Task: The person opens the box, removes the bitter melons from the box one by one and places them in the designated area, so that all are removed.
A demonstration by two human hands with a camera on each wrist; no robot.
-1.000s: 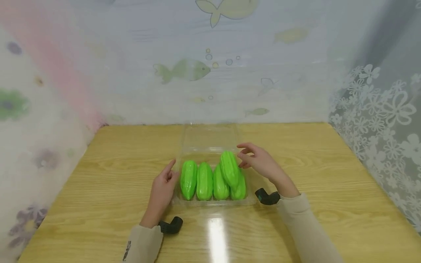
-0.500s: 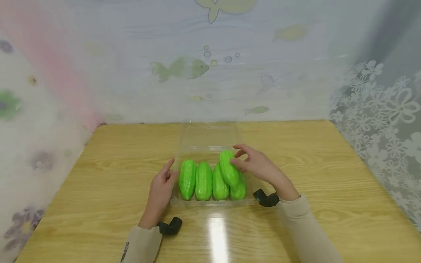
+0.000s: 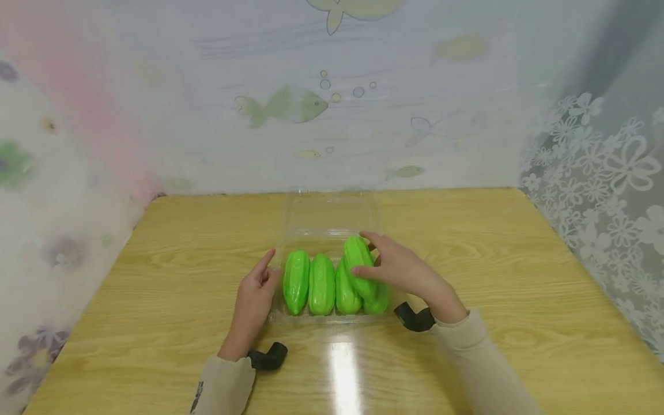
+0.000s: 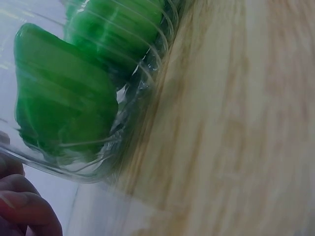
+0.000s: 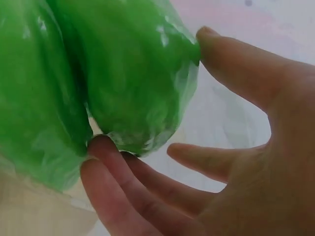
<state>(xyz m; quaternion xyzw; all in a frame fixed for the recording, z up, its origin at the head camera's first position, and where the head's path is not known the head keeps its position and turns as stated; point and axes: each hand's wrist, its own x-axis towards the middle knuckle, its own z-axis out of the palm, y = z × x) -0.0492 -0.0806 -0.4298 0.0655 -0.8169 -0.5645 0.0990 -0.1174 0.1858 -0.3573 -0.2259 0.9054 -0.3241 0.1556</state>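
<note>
Green, ridged, gourd-like fruits with a glossy film-like surface lie in an open clear plastic clamshell box (image 3: 332, 320). In the head view, one gourd (image 3: 355, 251) lies aslant on top of the right-hand ones. My right hand (image 3: 402, 268) holds this top gourd, thumb across its near side and fingers round its far side. The right wrist view shows the thumb tip (image 5: 204, 39) against the green skin and other fingertips low by the gap. At the box's left side, my left hand (image 3: 254, 302) grips the edge, index finger outstretched; its curled fingers (image 4: 27, 209) show at the rim.
The clear lid (image 3: 332, 210) is laid back behind the box. Wood-grain table (image 3: 171, 288) surrounds it, and a fish-patterned curtain (image 3: 207, 144) hangs along the far edge. A black curved wrist mount (image 3: 270, 356) sticks out from each sleeve.
My right hand has moved left from beside the top gourd and its thumb and fingers have closed round it. The left hand stays at the box's left edge.
</note>
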